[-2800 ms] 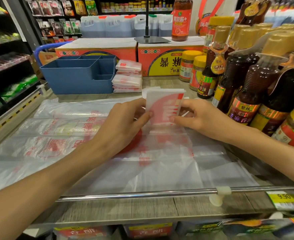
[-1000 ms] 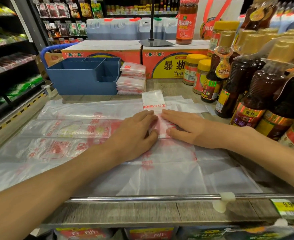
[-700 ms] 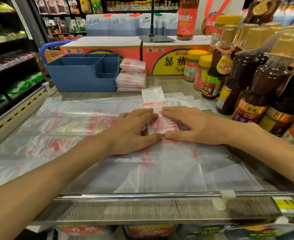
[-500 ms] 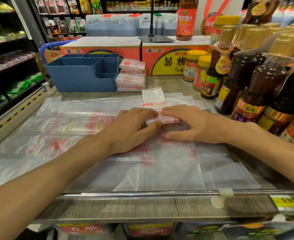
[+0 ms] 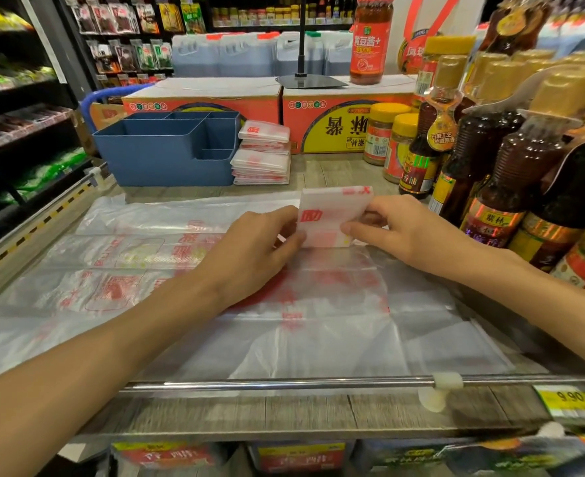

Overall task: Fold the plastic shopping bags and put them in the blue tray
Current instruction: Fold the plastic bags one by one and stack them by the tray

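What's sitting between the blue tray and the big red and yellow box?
In the head view, a stack of folded bags sits between the blue tray and the red and yellow box, right against the tray's side.

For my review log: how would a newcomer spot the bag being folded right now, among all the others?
Start at the blue tray at the back left of the counter, then come forward and right past the stack of folded bags beside it. The folded bag is the small white-and-red packet pinched between the left hand and right hand, tilted up off the flat bags instead of lying down.
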